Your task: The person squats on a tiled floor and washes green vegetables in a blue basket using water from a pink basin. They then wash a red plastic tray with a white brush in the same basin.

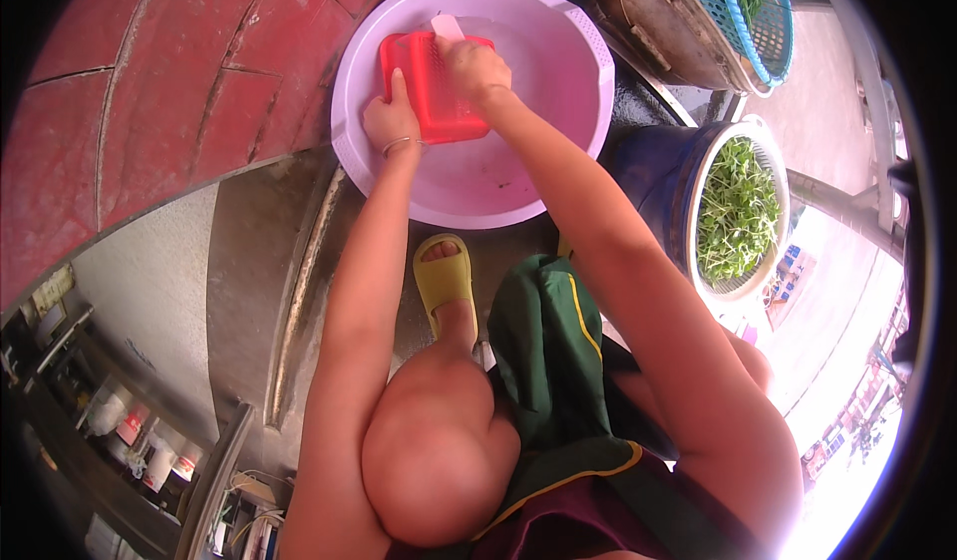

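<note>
A red plastic grater-like tray or basket [420,111] sits tilted inside a large pale purple plastic basin [534,152]. My left hand [392,115] grips its left edge, the thumb lying over the rim. My right hand [477,70] is closed over the textured middle of the red tray. Out past its fingers sticks a pale pinkish piece [447,27], flat-ended, held in that hand; what it is I cannot tell. A few dark specks lie on the basin floor below the tray.
Right of the basin, a blue bucket [650,178] bears a white basket [777,208] of leafy green sprouts [736,212]. Above it, a turquoise basket [781,44] of greens rests on a rusty brown container [658,21]. Red tiles [164,96] border the left; my yellow slipper [445,279] is below.
</note>
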A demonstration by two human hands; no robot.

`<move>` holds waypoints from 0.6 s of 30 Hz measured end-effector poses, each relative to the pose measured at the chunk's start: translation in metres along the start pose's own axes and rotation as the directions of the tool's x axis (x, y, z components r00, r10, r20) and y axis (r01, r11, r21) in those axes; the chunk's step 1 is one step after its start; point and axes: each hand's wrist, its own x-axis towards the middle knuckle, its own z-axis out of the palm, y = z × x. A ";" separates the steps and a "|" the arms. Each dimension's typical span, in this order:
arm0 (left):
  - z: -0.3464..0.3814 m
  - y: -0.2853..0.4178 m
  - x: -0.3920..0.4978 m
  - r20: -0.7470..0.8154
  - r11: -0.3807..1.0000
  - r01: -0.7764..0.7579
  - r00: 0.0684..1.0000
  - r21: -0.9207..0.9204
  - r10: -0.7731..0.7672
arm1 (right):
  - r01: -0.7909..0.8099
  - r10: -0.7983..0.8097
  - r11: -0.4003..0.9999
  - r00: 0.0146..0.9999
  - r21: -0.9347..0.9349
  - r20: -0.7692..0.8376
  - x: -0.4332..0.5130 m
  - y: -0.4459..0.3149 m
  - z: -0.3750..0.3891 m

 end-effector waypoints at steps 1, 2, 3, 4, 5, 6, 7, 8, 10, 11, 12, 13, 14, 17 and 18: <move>0.000 0.000 0.000 0.002 1.000 0.008 1.000 0.015 -0.008 | 0.011 -0.011 1.000 1.000 0.005 -0.029 -0.004 -0.001 0.002; 0.001 -0.001 0.001 0.003 1.000 0.004 1.000 0.002 -0.004 | 0.095 -0.095 0.995 0.995 -0.003 -0.025 -0.017 0.003 0.010; 0.001 -0.001 0.001 0.005 1.000 0.003 1.000 -0.008 -0.003 | 0.143 -0.144 0.987 0.989 -0.072 -0.015 -0.031 0.005 0.018; 0.002 -0.003 0.001 0.010 1.000 0.002 1.000 -0.016 -0.002 | 0.163 -0.166 0.984 0.986 -0.067 -0.028 -0.033 0.005 0.019; 0.003 -0.004 0.000 0.017 1.000 0.010 1.000 0.006 -0.010 | 0.156 -0.148 0.984 0.985 -0.087 0.090 -0.037 0.006 0.023; 0.005 -0.005 0.002 0.024 1.000 0.013 1.000 0.028 -0.014 | 0.150 -0.151 0.986 0.989 -0.077 -0.006 -0.034 0.005 0.022; 0.006 -0.005 0.004 0.022 0.999 0.011 1.000 0.044 -0.012 | 0.138 -0.141 0.987 0.990 -0.086 -0.025 -0.032 0.004 0.022; 0.008 -0.007 0.005 0.030 1.000 0.020 0.999 0.009 -0.021 | 0.147 -0.156 0.986 0.980 -0.081 -0.125 -0.024 0.002 0.021; 0.012 -0.012 0.008 0.063 0.998 0.070 0.996 -0.006 -0.070 | 0.095 -0.101 0.992 0.993 -0.087 -0.067 -0.007 -0.001 0.016; 0.016 -0.015 0.010 0.070 0.996 0.091 0.994 -0.018 -0.089 | 0.123 -0.130 0.991 0.981 -0.057 -0.142 0.001 -0.001 0.014; 0.019 -0.019 0.013 0.112 0.987 0.150 0.983 -0.060 -0.143 | 0.146 -0.157 0.986 0.975 -0.078 -0.157 0.001 0.001 0.015; 0.024 -0.023 0.015 0.156 0.972 0.212 0.968 -0.098 -0.195 | 0.149 -0.164 0.975 0.983 -0.163 -0.083 0.003 0.004 0.016; 0.029 -0.029 0.018 0.201 0.952 0.276 0.948 -0.132 -0.247 | 0.195 -0.213 0.955 0.975 -0.225 -0.061 0.001 0.007 0.018; 0.047 -0.047 0.019 0.283 0.934 0.334 0.914 -0.124 -0.289 | 0.150 -0.154 0.929 0.988 -0.339 0.015 -0.007 0.018 0.021; 0.052 -0.052 0.020 0.344 0.914 0.380 0.885 -0.142 -0.314 | 0.089 -0.079 0.922 0.996 -0.378 0.042 -0.005 0.021 0.020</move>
